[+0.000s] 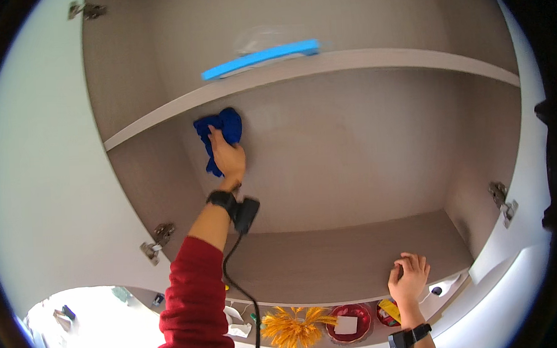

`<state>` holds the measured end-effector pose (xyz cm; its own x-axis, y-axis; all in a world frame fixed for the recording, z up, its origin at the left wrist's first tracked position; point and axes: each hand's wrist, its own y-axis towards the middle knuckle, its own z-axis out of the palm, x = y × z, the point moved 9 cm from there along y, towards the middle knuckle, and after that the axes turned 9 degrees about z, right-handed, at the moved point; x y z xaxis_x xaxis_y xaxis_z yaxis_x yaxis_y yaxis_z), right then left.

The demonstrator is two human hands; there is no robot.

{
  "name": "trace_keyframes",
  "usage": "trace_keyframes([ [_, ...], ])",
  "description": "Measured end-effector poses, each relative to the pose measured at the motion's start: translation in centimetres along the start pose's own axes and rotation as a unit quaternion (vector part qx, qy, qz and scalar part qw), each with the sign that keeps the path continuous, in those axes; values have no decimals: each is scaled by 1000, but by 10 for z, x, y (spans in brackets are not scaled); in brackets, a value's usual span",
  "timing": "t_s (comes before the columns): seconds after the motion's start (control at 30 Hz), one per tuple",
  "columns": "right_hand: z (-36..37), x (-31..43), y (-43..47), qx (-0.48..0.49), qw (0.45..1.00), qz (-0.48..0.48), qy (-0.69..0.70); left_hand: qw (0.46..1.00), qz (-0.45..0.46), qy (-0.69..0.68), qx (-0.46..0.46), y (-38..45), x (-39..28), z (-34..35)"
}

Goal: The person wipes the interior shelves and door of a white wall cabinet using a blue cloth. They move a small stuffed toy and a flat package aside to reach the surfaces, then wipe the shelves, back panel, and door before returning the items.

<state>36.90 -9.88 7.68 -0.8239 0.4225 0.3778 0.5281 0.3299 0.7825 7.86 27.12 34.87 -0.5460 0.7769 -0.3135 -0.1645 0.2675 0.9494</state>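
My left hand [228, 158] presses a crumpled dark blue cloth [231, 124] against the back panel of a wooden cabinet [342, 148], near its left side and just under the middle shelf. The cloth lies beneath my fingers and palm. At the lower right, my right hand [410, 276] rests by the front edge of the cabinet's bottom board [338, 264], fingers slightly curled and holding nothing. Each wrist wears a black strap with a small device, and a black cable hangs from the left one.
A bright blue strip-shaped object [260, 59] lies at the edge of the upper shelf [376, 59]. White doors [40, 161] stand open on both sides, with metal hinges [503, 201]. Below are dried golden stalks [294, 327], a red dish [367, 331] and a yellow packet [389, 310].
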Motion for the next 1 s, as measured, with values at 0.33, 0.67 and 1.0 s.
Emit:
trace_keyframes([
  [0.33, -5, -6, 1, -25, 999, 5, 34, 765, 562, 31, 313, -263, -186, 113],
  [0.67, -8, -10, 3, -29, 997, 41, 54, 764, 600, 175, 159, -118, -250, 126],
  [1.0, -8, -13, 1, -33, 998, 37, 48, 745, 637, 73, 184, -206, -301, 169],
])
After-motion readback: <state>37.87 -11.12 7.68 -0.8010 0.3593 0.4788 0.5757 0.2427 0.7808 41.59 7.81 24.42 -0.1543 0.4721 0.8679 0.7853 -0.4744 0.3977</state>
